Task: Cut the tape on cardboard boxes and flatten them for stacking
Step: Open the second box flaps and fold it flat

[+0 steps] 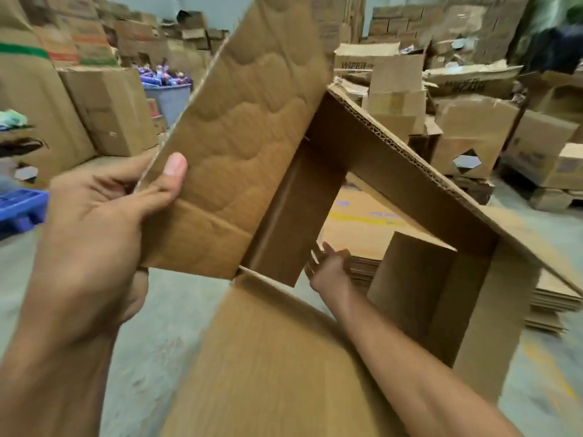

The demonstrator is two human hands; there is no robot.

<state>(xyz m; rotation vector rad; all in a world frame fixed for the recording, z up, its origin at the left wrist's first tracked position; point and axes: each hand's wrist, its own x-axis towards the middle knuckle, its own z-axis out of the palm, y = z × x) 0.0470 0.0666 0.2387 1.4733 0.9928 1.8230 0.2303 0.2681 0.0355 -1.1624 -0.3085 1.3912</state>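
A brown cardboard box point(394, 171) is held up in front of me, open at both ends, so I look straight through it. Its flaps stick out; the largest flap point(246, 127) rises to the upper left. My left hand point(104, 222) grips that flap's left edge, thumb on the inner face. My right hand point(329, 269) reaches through the box opening, fingers at the far edge of an inner flap; whether it grips it I cannot tell. A stack of flattened boxes point(362, 234) lies on the floor, seen through the opening.
Piles of cardboard boxes point(467, 134) fill the back and right. Tall boxes point(107, 108) stand at the left. A grey bin point(170, 99) with purple items sits behind them. A blue crate point(19, 209) is at the far left. More flat sheets point(552, 301) lie at right.
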